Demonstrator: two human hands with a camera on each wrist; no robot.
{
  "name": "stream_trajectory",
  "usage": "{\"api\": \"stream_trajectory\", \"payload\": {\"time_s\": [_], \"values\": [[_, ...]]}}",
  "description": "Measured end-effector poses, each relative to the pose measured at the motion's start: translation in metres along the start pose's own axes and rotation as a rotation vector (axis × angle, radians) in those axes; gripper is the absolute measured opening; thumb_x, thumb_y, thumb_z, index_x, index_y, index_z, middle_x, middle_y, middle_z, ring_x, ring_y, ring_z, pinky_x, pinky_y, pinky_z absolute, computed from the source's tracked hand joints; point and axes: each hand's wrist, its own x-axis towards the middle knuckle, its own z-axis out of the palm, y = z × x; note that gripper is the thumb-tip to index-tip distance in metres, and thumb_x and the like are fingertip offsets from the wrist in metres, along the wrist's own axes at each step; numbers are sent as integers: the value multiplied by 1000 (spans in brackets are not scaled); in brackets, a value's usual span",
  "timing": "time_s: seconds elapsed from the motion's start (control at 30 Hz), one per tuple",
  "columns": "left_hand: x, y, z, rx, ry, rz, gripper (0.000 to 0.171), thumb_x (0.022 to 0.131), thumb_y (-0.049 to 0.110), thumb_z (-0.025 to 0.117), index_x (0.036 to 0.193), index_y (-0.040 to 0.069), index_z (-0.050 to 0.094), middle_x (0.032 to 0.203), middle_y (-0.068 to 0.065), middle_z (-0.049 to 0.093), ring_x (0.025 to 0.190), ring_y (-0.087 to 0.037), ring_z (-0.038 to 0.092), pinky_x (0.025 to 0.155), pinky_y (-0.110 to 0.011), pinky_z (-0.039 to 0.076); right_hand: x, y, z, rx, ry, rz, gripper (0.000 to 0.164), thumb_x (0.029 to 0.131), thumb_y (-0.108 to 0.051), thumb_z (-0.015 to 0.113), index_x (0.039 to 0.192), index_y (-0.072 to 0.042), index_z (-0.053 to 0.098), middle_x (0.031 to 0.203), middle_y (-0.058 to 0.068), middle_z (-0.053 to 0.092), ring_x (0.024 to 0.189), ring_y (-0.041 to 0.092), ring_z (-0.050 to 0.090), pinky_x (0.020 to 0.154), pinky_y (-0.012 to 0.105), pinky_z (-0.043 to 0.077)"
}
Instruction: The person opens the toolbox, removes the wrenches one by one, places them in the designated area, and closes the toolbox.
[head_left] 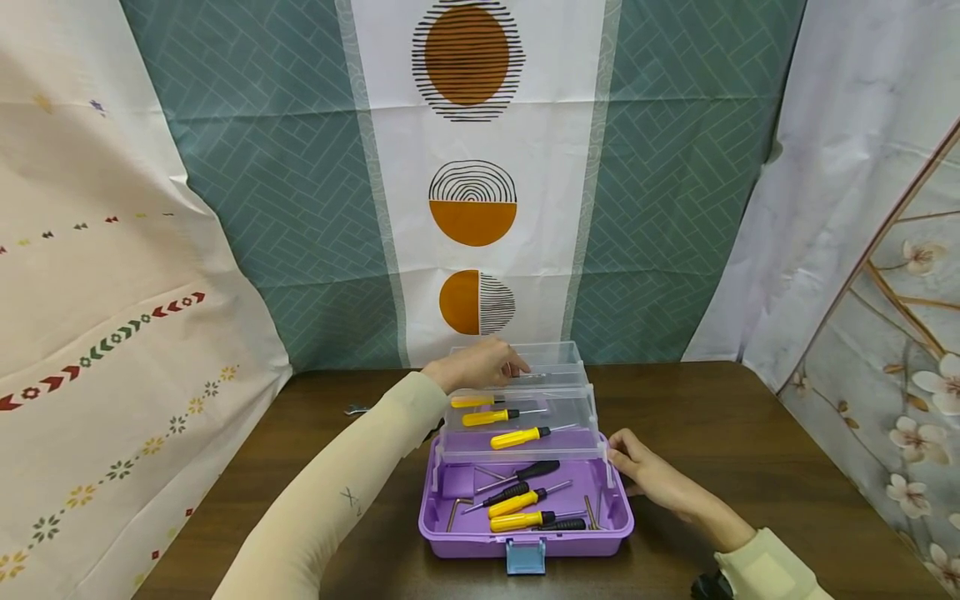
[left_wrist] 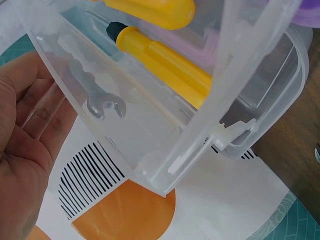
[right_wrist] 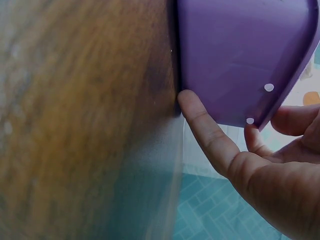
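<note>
And here's the dark brown wooden tabletop (head_left: 697, 417), running right up to a green hanging (head_left: 262, 167) with herringbone lines! Down its white middle panel (head_left: 555, 167), three round designs (head_left: 472, 221) in orange and black, stacked. Over left, cream cloth (head_left: 112, 275), patterned with small flowers and arrows; far right, a pale drape (head_left: 840, 167) beside blossom-printed fabric (head_left: 877, 358).

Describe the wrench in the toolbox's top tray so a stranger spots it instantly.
Find the purple toolbox on the table. Above it rise clear trays; the wrench lies in the top one, by the left hand. It is silver, unlike the yellow-handled screwdrivers one tray below.
</note>
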Motion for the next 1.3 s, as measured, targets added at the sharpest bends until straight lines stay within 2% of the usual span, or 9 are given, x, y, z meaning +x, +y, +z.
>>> {"api": "stream_trajectory", "payload": {"time_s": [0.37,0.77,1.3], "values": [[4,4,1,35,21,-35,31,96,-3,71,122,11,79,111,-2,77,98,-16,71,89,-24,57,0,0,-1,2,-2,6,23,114,-18,39,122,3,35,127,28,40,122,45,51,90,59,57],[8,7,5,96,76,-45,25,94,-4,71,110,13,80,100,0,77,89,-14,68,83,-25,56,0,0,-1,0,0,6,23,114,-18,39,122,3,36,128,29,40,123,46,51,91,59,57],[7,5,9,37,103,-84,32,94,-9,63,109,13,81,100,0,76,90,-15,67,83,-26,56,-1,-1,0,4,3,7,23,114,-18,39,122,4,36,128,30,40,122,45,51,91,58,57]]}}
